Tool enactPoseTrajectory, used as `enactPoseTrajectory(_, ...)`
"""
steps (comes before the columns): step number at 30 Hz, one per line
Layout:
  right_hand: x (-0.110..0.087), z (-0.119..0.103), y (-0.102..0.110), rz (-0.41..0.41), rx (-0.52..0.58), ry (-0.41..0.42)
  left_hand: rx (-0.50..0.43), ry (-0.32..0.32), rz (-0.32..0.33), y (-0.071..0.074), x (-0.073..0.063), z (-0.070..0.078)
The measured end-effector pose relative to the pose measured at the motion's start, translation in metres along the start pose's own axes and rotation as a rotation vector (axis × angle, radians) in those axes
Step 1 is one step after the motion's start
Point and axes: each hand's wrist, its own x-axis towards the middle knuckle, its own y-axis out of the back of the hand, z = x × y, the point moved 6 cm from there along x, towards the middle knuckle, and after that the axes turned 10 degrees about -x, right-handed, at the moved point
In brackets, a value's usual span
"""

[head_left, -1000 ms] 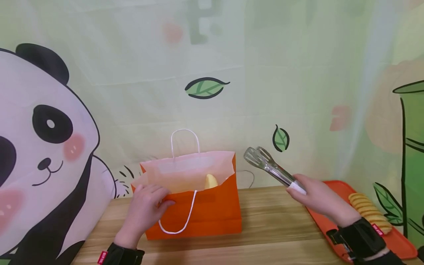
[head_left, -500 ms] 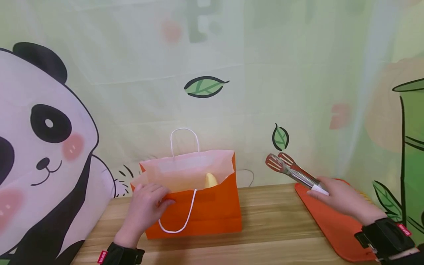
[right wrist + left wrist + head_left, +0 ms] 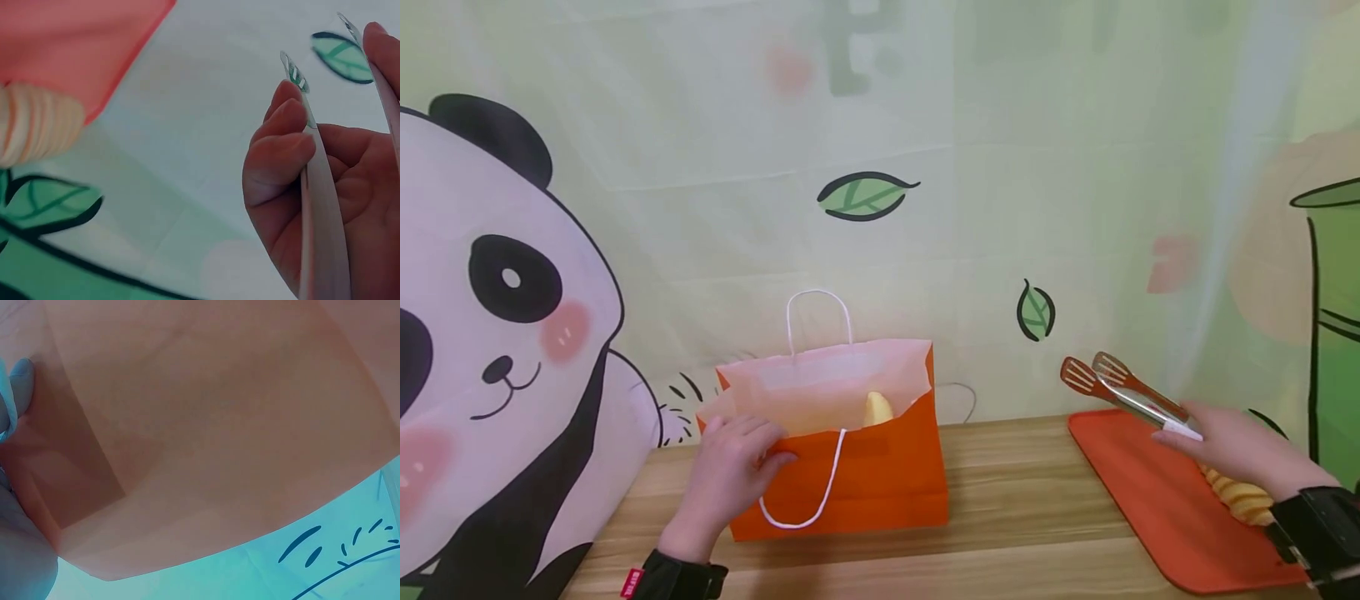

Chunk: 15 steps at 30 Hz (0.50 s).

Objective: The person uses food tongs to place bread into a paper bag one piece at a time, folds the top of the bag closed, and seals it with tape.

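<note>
An orange paper bag [image 3: 880, 483] with white cord handles stands upright on the wooden table. My left hand [image 3: 733, 475] pinches its front rim near the left corner. In the left wrist view the bag's paper inside [image 3: 206, 425] fills most of the picture. A pale yellow piece of food [image 3: 877, 408] pokes up inside the bag, its kind unclear. My right hand [image 3: 1240, 446] grips metal food tongs [image 3: 1138, 404], arms spread and nothing between the tips. They are over the orange tray [image 3: 1150, 500], where a ridged bread roll [image 3: 1243, 497] lies partly hidden by that hand.
Behind the table [image 3: 1015, 492] hangs a pale green cloth backdrop [image 3: 955, 208] printed with leaves and a large panda [image 3: 512, 350]. The tray lies right of the bag, with a strip of wood between them.
My right hand has carried the tongs rightward from beside the bag to over the tray, their arms still spread. The left hand and the bag have stayed in place.
</note>
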Motion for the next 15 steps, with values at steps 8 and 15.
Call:
enactPoseTrajectory(8, -0.002, 0.035, -0.009, -0.062, -0.1, -0.078, 0.0, -0.01, 0.001, 0.0, -0.001, 0.0)
enactPoseTrajectory(15, -0.008, 0.056, -0.016, -0.127, -0.133, -0.143, 0.0, -0.016, 0.006, 0.001, -0.001, 0.0)
